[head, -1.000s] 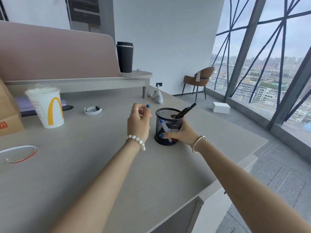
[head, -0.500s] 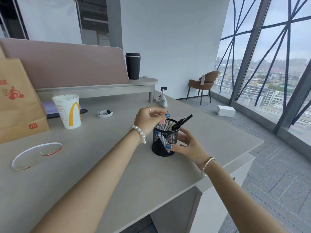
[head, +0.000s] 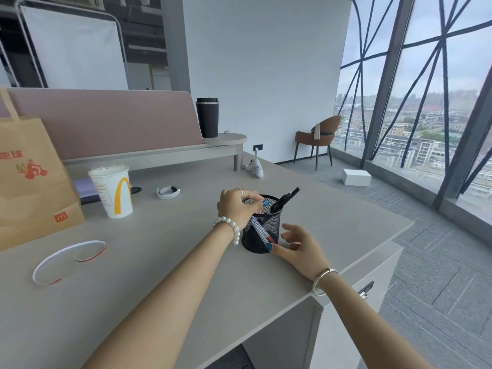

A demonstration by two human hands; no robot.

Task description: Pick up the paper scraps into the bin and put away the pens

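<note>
A black mesh pen holder (head: 273, 222) stands on the grey desk (head: 149, 275) near its right edge. Black pens (head: 286, 198) stick out of its top to the right. My left hand (head: 237, 206) is curled over the holder's rim, fingers closed on a white-and-blue pen (head: 262, 233) that slants down inside, visible through the mesh. My right hand (head: 300, 249) sits just right of the holder with fingers spread and the thumb tip at its base. A curled white paper strip with a red edge (head: 80, 244) lies on the desk at the left.
A McDonald's cup (head: 113, 193) and a brown paper bag (head: 29, 179) stand at the back left, with a white wristband (head: 168, 192) nearby. A black tumbler (head: 207, 117) sits on the raised shelf. The desk ends just right of my right hand.
My left hand moved right over the holder and lowered the pen into it. My right hand let go of the holder's side and opened. The view tilted up.
</note>
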